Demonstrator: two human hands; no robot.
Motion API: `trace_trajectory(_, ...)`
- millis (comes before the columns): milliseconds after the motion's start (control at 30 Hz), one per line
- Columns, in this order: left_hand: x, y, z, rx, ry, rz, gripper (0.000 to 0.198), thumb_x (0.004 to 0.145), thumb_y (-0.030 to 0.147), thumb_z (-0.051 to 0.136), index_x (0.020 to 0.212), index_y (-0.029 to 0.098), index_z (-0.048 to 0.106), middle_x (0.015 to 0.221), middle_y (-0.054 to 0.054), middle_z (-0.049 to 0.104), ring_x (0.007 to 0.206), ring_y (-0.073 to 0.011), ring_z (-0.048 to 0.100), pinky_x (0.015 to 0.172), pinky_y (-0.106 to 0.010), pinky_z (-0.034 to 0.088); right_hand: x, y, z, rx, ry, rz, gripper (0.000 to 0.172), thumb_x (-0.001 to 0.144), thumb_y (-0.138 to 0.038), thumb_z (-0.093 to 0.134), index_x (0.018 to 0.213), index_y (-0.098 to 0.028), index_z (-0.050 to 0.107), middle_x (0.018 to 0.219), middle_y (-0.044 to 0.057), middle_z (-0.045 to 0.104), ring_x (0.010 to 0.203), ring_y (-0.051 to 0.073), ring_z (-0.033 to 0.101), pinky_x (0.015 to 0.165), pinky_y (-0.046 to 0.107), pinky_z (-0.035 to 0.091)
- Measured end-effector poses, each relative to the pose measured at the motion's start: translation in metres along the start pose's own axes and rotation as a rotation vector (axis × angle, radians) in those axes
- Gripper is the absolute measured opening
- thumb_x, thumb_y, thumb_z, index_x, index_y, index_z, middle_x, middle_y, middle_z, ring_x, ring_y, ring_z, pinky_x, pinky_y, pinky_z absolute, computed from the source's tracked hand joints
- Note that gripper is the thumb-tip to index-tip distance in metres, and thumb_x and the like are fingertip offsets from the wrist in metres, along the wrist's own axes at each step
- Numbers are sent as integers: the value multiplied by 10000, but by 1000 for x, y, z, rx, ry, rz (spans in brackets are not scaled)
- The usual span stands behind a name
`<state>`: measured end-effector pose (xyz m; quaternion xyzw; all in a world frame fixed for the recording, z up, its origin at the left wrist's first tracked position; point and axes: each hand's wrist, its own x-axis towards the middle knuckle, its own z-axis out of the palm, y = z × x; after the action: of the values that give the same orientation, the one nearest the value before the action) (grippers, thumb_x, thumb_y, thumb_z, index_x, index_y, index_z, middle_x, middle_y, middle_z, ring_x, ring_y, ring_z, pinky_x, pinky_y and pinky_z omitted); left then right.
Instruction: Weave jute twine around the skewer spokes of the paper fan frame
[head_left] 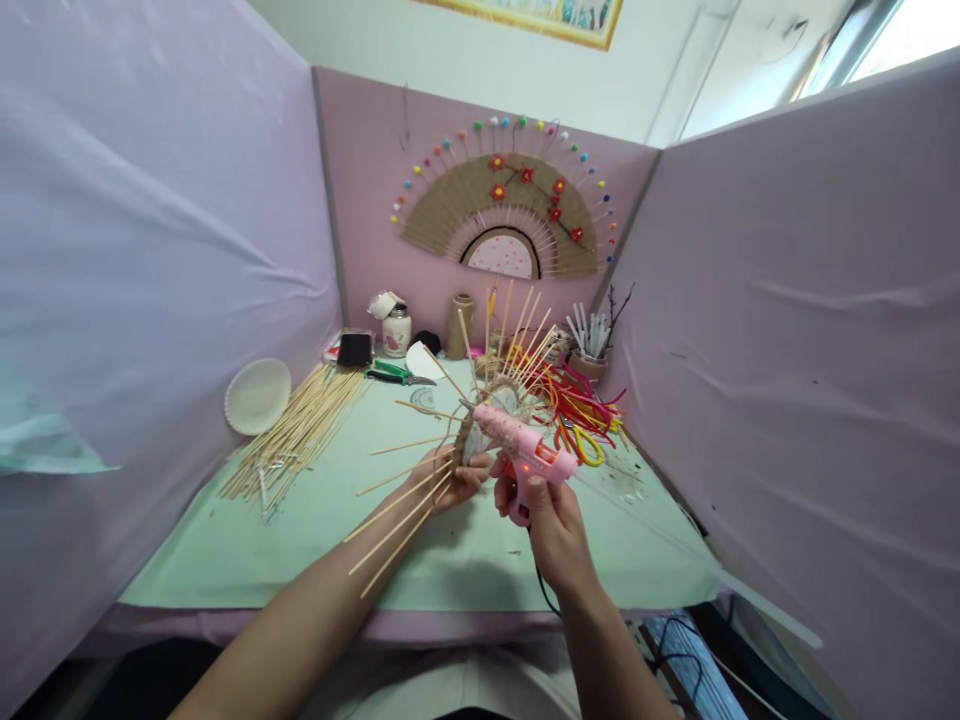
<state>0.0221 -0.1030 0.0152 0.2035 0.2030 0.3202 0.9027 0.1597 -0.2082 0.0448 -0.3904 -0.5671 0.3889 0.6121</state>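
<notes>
My left hand [459, 482] grips the lower edge of a half-round fan base [462, 440], held up above the table. Thin wooden sticks [409, 492] radiate from its curved rim to the left and upward. In my right hand [553, 520] is a pink hot glue gun [517, 435] with a small orange light lit on its side. Its nozzle points left, close to the rim of the base between sticks; whether it touches cannot be made out. A long translucent glue stick trails from the gun's back end, and a black cord hangs below the handle.
Loose wooden sticks [307, 425] and a white scalloped plate [257, 397] lie at left. Green-handled pruners [397, 374], a jar [396, 332] and a twine roll [460, 328] stand farther back. Coloured pipe cleaners [581, 410] lie right. A finished fan [517, 205] hangs on the pink back panel.
</notes>
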Motion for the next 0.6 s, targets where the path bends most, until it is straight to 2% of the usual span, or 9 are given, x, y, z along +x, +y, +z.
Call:
trace_trajectory(167,5,2,-3,-124,-71,-96,190,901,103,440,856,146,620,642,-24,475,484,-70,408,407,-126,396,2,4,-1,-57,25,42,476,923,-603,459,864,-166,638,661,21,581,566,125,466,517,262,350)
trace_trajectory(300,3,2,-3,-155,-111,-114,202,939,144,418,863,129,604,663,-17,459,473,-49,394,435,-96,421,0,9,-3,-57,50,87,464,932,-590,454,873,-167,634,656,17,576,566,123,470,520,259,351)
trace_trajectory(433,1,1,-1,-161,-104,-107,210,943,143,400,848,165,586,682,-10,442,488,-62,402,413,-102,419,-3,9,-4,-7,27,49,488,937,-605,435,935,-160,635,674,23,587,576,123,463,522,256,339)
trace_trajectory(600,5,2,-5,-155,-112,-109,166,863,65,480,935,149,604,682,-5,432,465,-65,371,376,-117,410,-5,10,-5,27,69,15,488,943,-602,422,922,-166,641,690,30,592,599,135,482,531,262,338)
